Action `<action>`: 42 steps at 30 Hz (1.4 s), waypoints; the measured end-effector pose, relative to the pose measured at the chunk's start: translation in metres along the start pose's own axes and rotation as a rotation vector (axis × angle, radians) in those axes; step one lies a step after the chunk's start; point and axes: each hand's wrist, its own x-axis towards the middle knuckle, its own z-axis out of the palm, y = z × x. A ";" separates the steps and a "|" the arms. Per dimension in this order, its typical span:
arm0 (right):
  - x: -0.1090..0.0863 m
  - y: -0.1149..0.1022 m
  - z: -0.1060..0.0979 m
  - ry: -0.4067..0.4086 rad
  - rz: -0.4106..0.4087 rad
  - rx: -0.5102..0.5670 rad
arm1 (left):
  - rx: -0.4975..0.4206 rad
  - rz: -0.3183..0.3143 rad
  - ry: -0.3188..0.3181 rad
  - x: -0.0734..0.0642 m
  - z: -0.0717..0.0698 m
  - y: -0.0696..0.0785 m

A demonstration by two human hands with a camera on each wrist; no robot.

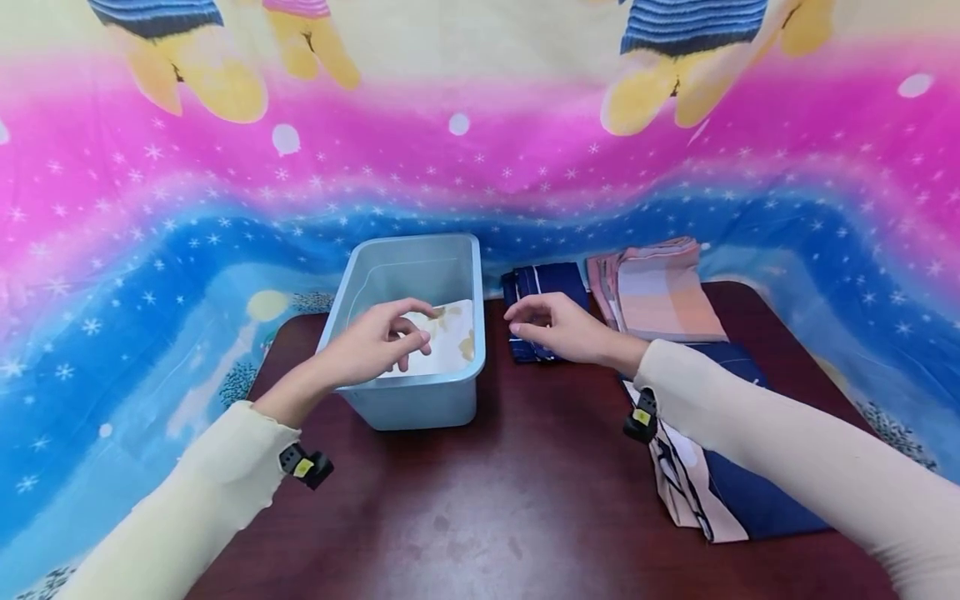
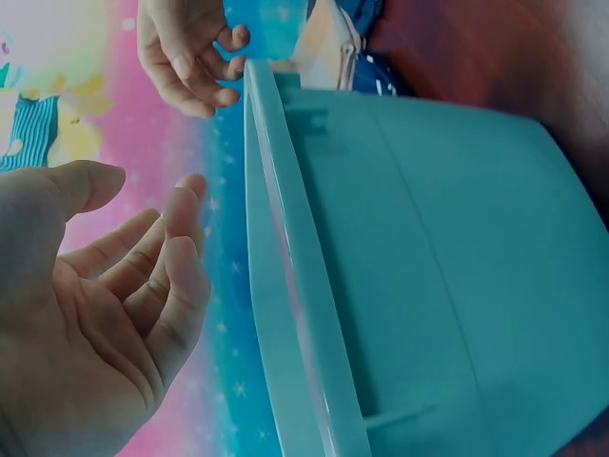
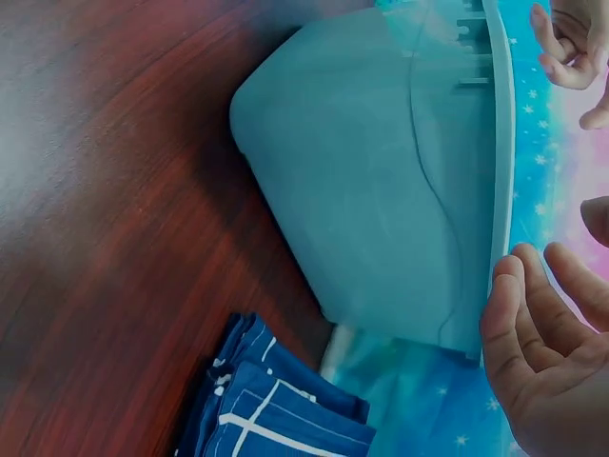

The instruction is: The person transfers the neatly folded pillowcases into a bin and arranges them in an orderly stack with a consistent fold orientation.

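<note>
My left hand [image 1: 375, 337] hovers over the near left part of a light blue plastic bin [image 1: 420, 406], fingers loosely bent around nothing. Inside the bin lies a folded white cloth [image 1: 448, 340] with tan patches. To the right of the bin, my right hand [image 1: 558, 327] is raised in front of a folded navy cloth [image 1: 551, 277] with white lines, its fingers relaxed and holding nothing. In the left wrist view the left palm [image 2: 105, 314] shows bare beside the bin's rim. The right wrist view has the right hand [image 3: 557, 352] beside that rim, also bare.
A folded pink, grey and peach cloth [image 1: 660, 292] lies at the back right of the dark wooden table [image 1: 465, 517]. Nearer, a larger navy and peach folded cloth [image 1: 757, 496] lies under the right forearm. A colourful patterned sheet [image 1: 465, 167] hangs behind the table.
</note>
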 end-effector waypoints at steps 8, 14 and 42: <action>-0.012 0.004 -0.013 0.047 0.004 -0.004 | -0.079 0.069 -0.039 -0.003 0.013 0.016; -0.015 0.011 -0.021 0.042 0.024 -0.020 | -0.170 0.091 -0.052 -0.004 0.026 0.027; -0.020 0.038 -0.044 0.112 0.130 -0.035 | -0.175 0.026 -0.021 0.009 0.064 0.051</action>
